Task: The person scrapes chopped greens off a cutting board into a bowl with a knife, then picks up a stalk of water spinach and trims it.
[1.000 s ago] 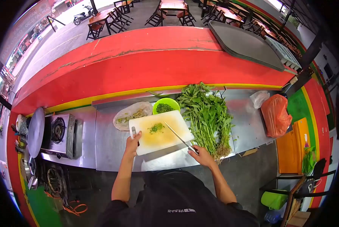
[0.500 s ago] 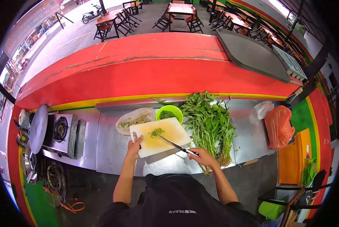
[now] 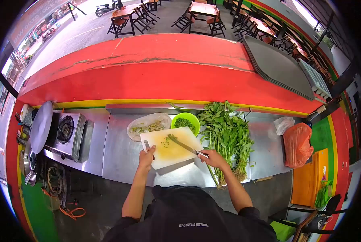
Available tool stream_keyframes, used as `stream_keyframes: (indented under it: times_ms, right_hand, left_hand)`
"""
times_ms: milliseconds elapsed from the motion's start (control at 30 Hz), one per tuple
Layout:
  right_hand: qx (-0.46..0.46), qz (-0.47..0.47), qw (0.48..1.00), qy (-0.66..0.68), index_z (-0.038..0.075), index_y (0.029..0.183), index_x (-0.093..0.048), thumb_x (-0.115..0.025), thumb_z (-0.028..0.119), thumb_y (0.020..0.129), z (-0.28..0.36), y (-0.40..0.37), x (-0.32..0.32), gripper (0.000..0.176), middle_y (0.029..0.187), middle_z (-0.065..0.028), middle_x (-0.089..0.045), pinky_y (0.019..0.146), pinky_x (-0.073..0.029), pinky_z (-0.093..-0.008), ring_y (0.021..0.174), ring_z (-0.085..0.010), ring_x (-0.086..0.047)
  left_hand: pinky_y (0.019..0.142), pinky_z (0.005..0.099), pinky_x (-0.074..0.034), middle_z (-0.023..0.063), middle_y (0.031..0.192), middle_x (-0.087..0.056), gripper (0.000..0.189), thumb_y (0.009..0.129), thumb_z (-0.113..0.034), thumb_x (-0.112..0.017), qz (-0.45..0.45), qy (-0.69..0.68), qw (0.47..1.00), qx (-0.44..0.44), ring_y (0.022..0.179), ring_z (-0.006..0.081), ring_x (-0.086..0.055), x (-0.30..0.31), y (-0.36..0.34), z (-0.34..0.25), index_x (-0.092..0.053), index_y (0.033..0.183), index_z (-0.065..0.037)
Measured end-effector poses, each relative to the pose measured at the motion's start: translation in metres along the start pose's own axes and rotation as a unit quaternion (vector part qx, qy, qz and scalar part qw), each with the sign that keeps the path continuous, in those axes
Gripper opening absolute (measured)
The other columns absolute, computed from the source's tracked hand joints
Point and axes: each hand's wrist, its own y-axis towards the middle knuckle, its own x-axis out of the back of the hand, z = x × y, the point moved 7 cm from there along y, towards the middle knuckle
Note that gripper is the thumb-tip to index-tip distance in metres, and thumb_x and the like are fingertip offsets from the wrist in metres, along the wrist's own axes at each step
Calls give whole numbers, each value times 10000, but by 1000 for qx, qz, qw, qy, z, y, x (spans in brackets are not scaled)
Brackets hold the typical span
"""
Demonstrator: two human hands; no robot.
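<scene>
My left hand grips the handle end of a white cutting board, stained yellow in the middle and raised over the steel counter. In my right hand is a knife, its blade lying across the board toward the far edge. Chopped greens lie near the blade tip, with a few bits scattered on the board. Just beyond the board's far edge stands a lime-green bowl with chopped greens inside. A clear plastic bag of pale trimmings sits behind the board's left side.
Leafy greens with roots are heaped right of the board. An orange plastic bag stands farther right. A gas stove and a round lid are at left. A red ledge with stacked trays runs behind the counter.
The knife blade has swept toward the board's far edge, pushing the chopped greens closer to the bowl. The board is still held in my left hand, and the camera view has shifted slightly.
</scene>
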Motion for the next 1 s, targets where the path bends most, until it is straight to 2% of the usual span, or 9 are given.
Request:
stream_keyframes:
  times_ms: [67,267,467,533,633,767,933,1000]
  right_hand:
    - [-51,-3,999,-2,51,1045,-693,-573,343,964,-14,5,-1,327,774,-92,-714,688,-518,-376,705,-241,-682]
    - [-45,-8,998,34,17,1012,-693,-573,337,972,-9,6,0,344,757,-88,-699,691,-508,-345,701,-196,-666]
    - [4,-4,996,85,32,994,-697,-576,306,981,19,1,-1,300,747,-58,-683,683,-484,-325,703,-160,-631]
    - [5,-7,996,84,8,985,-684,-576,306,981,21,-1,-2,317,732,-83,-686,709,-497,-343,692,-193,-648]
    - [-26,-1,995,92,9,1016,-689,-592,291,974,20,-4,-2,301,738,-76,-688,716,-498,-337,705,-180,-647]
    - [-6,33,993,112,15,1062,-694,-613,272,965,35,-6,-4,286,736,-75,-690,713,-510,-325,702,-162,-654]
    - [-24,38,993,104,19,1077,-699,-621,279,960,23,1,-10,295,732,-87,-696,690,-517,-329,670,-167,-658]
    - [-18,23,997,77,35,964,-697,-578,323,976,12,7,-5,311,728,-53,-683,636,-478,-330,654,-145,-601]
  left_hand:
    - [487,257,-391,2,641,-583,255,925,-249,-685,-6,5,1000,0,513,84,-485,0,-6,-5,-615,736,-93]
    - [476,262,-396,10,632,-583,266,925,-256,-682,-20,29,999,-11,511,84,-496,4,-5,-3,-610,739,-79]
    - [466,267,-392,22,629,-580,271,928,-250,-672,-30,21,999,-22,487,88,-485,2,-11,-11,-606,737,-68]
    - [471,268,-395,25,634,-582,273,930,-248,-667,-21,15,1000,-16,494,89,-488,1,-7,-6,-606,737,-63]
    - [480,268,-399,27,644,-586,275,934,-248,-660,-13,10,1000,-13,502,90,-491,-2,-7,-4,-612,746,-54]
    - [481,266,-400,29,650,-594,268,942,-256,-653,-13,9,1000,-21,498,93,-493,-8,-12,-8,-639,794,-33]
    - [479,269,-401,34,645,-601,265,946,-253,-649,-18,7,999,-27,500,97,-506,-10,-6,-2,-655,850,-7]
    - [479,270,-402,36,641,-602,266,946,-252,-648,-21,14,999,-32,503,99,-512,-10,-7,-2,-656,859,0]
